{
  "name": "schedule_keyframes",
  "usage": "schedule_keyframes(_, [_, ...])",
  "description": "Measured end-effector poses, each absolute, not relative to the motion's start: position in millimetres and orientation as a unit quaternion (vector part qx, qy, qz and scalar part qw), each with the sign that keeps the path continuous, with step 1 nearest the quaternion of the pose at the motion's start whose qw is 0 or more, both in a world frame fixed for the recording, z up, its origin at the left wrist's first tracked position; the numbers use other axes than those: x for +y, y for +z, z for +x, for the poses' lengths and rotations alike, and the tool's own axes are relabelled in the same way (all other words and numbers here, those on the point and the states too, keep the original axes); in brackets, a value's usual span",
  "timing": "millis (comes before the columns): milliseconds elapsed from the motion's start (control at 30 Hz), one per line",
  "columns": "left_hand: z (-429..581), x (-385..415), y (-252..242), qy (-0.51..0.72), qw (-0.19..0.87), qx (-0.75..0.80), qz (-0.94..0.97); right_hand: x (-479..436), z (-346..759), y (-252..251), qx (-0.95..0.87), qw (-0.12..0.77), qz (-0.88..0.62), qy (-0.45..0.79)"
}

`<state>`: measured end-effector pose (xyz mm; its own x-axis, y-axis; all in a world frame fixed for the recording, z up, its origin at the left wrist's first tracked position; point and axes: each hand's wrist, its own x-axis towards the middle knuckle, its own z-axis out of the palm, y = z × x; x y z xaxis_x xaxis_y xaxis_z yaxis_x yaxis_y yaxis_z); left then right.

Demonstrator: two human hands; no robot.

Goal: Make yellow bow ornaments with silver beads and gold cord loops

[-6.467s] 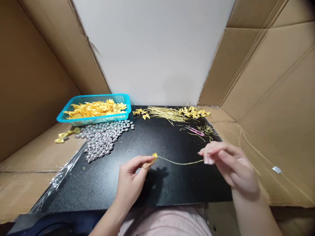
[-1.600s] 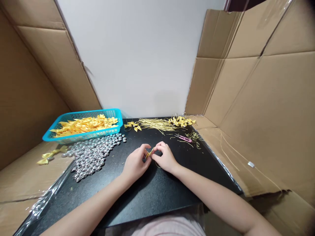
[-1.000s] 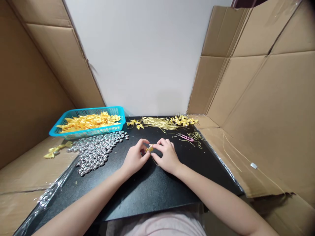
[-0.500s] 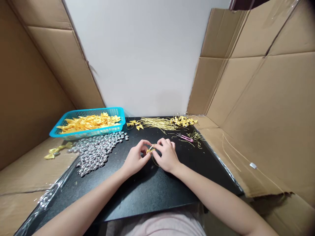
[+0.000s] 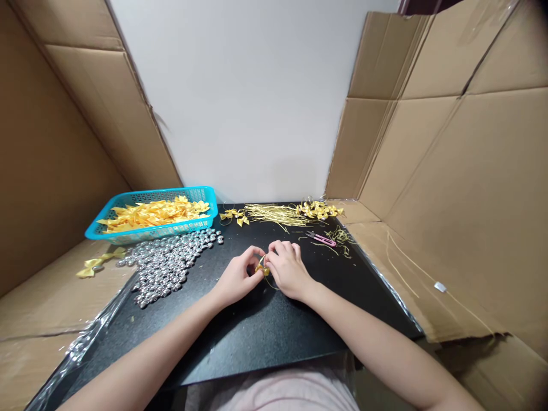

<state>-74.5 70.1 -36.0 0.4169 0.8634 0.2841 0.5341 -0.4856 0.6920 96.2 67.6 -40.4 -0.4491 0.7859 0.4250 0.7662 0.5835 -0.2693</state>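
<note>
Centrally, the left hand (image 5: 240, 278) pinches a seemingly unfinished yellow ribbon bow (image 5: 266, 272) with gold cord (image 5: 270, 285); the right hand (image 5: 288, 270) touches it, grip unclear. Corded yellow bows (image 5: 319, 210) lie behind; yellow ribbon pieces (image 5: 158, 214) remain in a turquoise plastic basket (image 5: 188, 225).

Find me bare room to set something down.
Bare: black tabletop between left forearm and right forearm, and between right forearm and pink snips. Crowded: the back, gold cords and bows; the left, silver beads by the blue basket.

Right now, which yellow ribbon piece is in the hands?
The ribbon piece at the fingertips of the left hand and right hand; others lie in the blue basket, on cardboard at left, or far back on the table.
</note>
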Motion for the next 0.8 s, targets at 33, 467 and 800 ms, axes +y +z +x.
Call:
schedule_keyframes(33, [-74.5,70.3,-36.0,0.315,0.262,0.437,0.801,67.8,96.4,-40.8,-0.849,0.259,-0.458,0.039])
schedule_keyframes(467, [-76.1,71.7,-37.9,0.310,0.259,0.439,0.803,68.5,102.2,-42.3,-0.843,0.297,-0.434,0.115])
schedule_keyframes(800, [-78.6,76.0,-41.1,0.320,0.233,0.461,0.794,68.1,101.4,-38.5,-0.841,0.259,-0.420,0.224])
